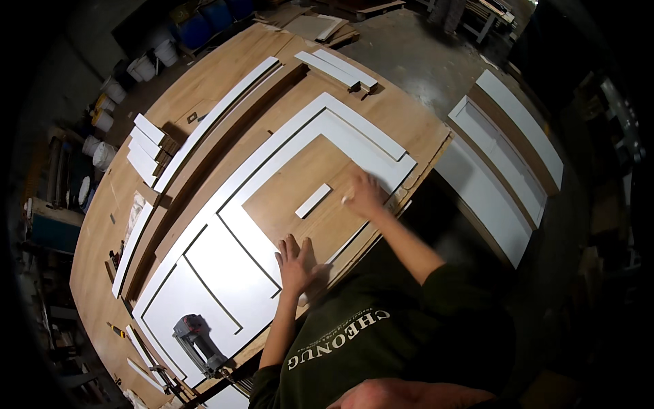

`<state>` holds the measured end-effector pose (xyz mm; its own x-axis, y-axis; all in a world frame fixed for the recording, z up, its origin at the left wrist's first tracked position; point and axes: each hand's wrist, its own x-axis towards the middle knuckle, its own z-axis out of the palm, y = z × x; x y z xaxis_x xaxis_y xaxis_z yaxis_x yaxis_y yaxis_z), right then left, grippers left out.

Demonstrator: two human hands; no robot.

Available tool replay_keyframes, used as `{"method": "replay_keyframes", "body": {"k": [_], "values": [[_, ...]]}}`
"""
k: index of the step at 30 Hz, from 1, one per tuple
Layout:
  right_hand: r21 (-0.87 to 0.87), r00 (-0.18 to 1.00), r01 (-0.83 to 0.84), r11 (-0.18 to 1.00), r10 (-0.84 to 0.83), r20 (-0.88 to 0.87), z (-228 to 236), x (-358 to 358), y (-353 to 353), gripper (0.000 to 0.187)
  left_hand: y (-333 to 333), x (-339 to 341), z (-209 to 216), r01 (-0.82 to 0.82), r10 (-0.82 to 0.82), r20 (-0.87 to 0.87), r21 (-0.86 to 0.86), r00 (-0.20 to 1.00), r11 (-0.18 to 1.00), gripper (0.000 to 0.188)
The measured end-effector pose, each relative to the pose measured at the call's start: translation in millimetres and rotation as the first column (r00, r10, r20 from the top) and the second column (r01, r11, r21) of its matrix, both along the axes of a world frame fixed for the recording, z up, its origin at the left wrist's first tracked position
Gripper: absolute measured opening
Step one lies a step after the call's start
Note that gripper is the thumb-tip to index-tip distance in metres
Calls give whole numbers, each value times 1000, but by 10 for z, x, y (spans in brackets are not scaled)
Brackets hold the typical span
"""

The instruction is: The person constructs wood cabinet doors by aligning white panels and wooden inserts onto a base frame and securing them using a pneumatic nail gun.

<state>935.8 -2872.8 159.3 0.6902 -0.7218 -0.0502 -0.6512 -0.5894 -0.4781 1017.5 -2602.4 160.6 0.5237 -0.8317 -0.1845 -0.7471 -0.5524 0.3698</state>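
A white panel point(225, 262) with a rectangular cut-out and narrow dark grooves lies on the wooden workbench. Bare wood shows inside the cut-out, where a short white strip point(313, 201) rests. My left hand point(297, 267) lies flat with fingers spread at the near edge of the cut-out, holding nothing. Over the right part of the cut-out is my right hand point(365, 194), to the right of the strip. Its fingers are blurred, and whether it holds anything is unclear. A nail gun point(199, 342) sits on the panel's lower left part.
Long white-edged boards point(221, 123) run along the bench behind the panel. Short white pieces point(146, 146) are stacked at left, two more point(337, 68) at the far end. White-and-brown panels point(501, 167) stand right of the bench. Buckets point(142, 69) line the left wall.
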Motion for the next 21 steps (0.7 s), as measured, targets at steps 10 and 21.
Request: {"method": "replay_keyframes", "body": {"k": [10, 21], "values": [[-29, 984, -165, 986, 166, 61, -138, 113, -77, 74, -861, 177, -179, -19, 26, 66, -106, 997, 994, 83], [-72, 938, -218, 973, 230, 259, -165, 207, 91, 69, -1347, 476, -219, 84, -91, -10, -302, 996, 950, 65]]}}
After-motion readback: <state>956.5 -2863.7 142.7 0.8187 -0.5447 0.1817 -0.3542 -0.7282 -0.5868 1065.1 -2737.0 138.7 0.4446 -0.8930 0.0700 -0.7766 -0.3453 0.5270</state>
